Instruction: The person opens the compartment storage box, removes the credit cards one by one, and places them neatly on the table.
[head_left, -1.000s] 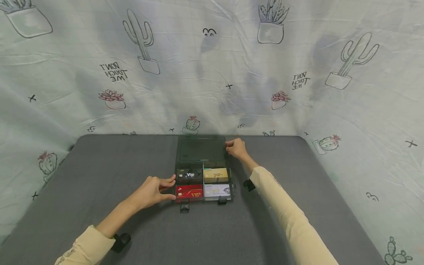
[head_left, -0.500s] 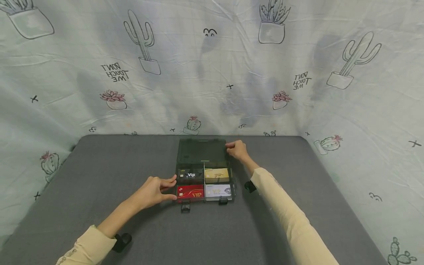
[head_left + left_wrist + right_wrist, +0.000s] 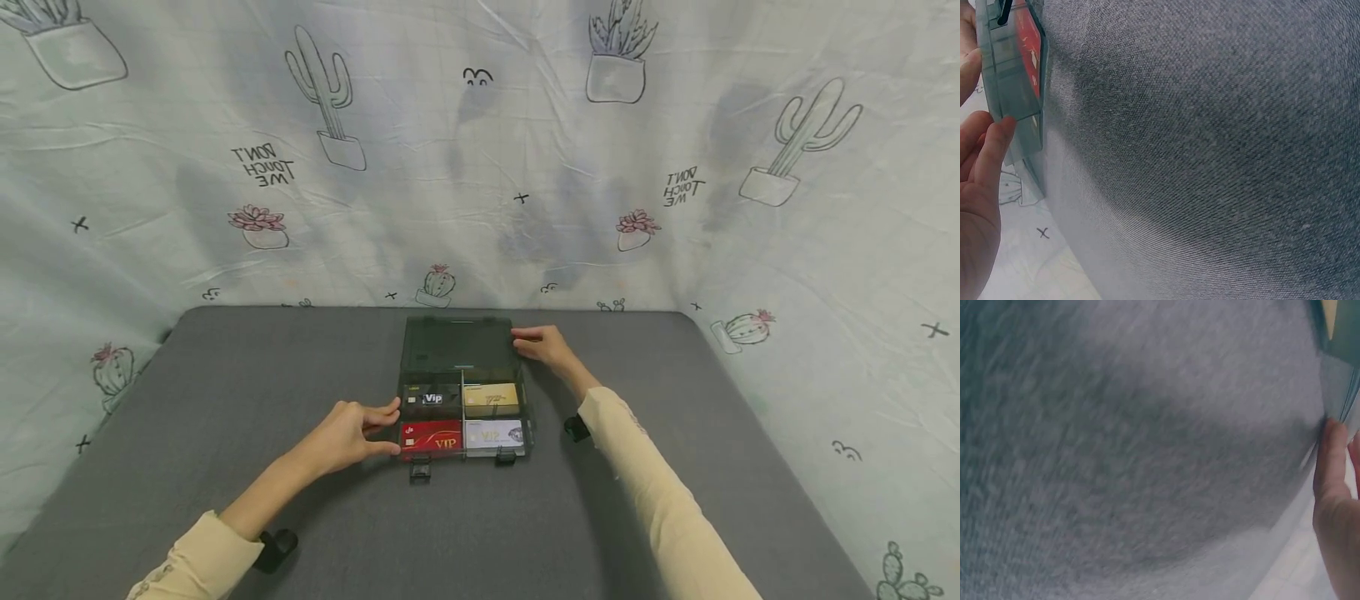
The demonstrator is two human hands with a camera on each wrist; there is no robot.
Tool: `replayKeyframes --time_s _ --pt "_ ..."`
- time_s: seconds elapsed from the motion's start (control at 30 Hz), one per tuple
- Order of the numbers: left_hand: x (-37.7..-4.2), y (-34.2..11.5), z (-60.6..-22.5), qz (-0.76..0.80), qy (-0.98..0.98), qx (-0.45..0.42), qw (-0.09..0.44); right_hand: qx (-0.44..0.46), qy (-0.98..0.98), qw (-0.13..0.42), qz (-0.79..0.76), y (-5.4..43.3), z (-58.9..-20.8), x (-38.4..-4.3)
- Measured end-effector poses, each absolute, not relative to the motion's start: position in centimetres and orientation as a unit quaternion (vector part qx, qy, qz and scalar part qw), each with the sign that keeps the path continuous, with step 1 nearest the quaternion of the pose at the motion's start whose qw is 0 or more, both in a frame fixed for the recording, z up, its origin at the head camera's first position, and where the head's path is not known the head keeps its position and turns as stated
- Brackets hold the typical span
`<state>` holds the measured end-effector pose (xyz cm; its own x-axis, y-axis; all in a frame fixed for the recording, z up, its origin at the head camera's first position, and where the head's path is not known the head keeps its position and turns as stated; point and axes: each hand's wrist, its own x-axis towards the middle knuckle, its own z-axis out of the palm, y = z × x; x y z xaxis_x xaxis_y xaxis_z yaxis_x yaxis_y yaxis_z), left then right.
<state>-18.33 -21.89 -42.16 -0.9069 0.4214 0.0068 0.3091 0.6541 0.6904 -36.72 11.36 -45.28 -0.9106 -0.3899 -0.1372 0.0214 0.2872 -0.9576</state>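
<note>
The person's left hand (image 3: 345, 433) has its thumb and fingers spread apart, the tips set against the side of a translucent dark-green plastic box (image 3: 491, 375) without curling round it; the right hand (image 3: 543, 346) reaches with nearly straight fingers to the right edge of the box's dark see-through lid (image 3: 457, 344), at most a light touch, and I see no grip there. The box sits far back on the table, lid folded back toward the wall; whether the lid lies flat I can't tell.

I'd judge the box stiff, light and smooth enough to slide on a push; the side walls look the best hold, while the thin lid and its hinge want gentler handling. Inside, one per compartment, sit a black card (image 3: 432, 400) and a gold card (image 3: 491, 398) behind, a red card (image 3: 431, 437) and a silver card (image 3: 491, 435) in front; they are probably stiff, slick and apt to shift if the box tips. Two dark clasps, left (image 3: 420, 472) and right (image 3: 506, 456), jut from the front and could snag; around lies grey tablecloth (image 3: 322, 358), with a white cactus-printed curtain (image 3: 405, 125) close behind the lid, limiting room there.
</note>
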Motion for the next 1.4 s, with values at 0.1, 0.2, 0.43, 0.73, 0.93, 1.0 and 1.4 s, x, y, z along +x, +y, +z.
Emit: replayKeyframes --time_s 0.1,0.2,0.43,0.73,0.93,1.0,1.4 --pt "-18.4 -21.7 -42.3 0.366 0.905 0.205 0.076 -0.14 0.768 0.193 -0.594 12.2 -45.5 -36.8" --pt "-18.4 -21.5 -42.4 0.366 0.904 0.205 0.076 -0.154 0.76 0.207 -0.597 13.1 -45.6 -36.8" --pt "-18.5 -21.4 -42.3 0.367 0.904 0.202 0.08 -0.138 0.738 0.216 -0.624 15.1 -45.4 -36.8" --pt "-18.4 -21.6 -42.3 0.366 0.906 0.201 0.076 -0.138 0.725 0.232 -0.633 17.1 -45.0 -33.8" --pt "-18.4 -21.8 -42.2 0.372 0.905 0.192 0.079 -0.16 0.702 0.265 -0.641 17.6 -44.6 -30.6" --pt "-18.4 -21.8 -42.2 0.374 0.905 0.187 0.08 -0.171 0.698 0.277 -0.637 17.6 -44.4 -29.4" --pt "-18.6 -21.6 -42.0 0.375 0.904 0.187 0.084 -0.156 0.725 0.222 -0.633 17.4 -43.9 -24.0"
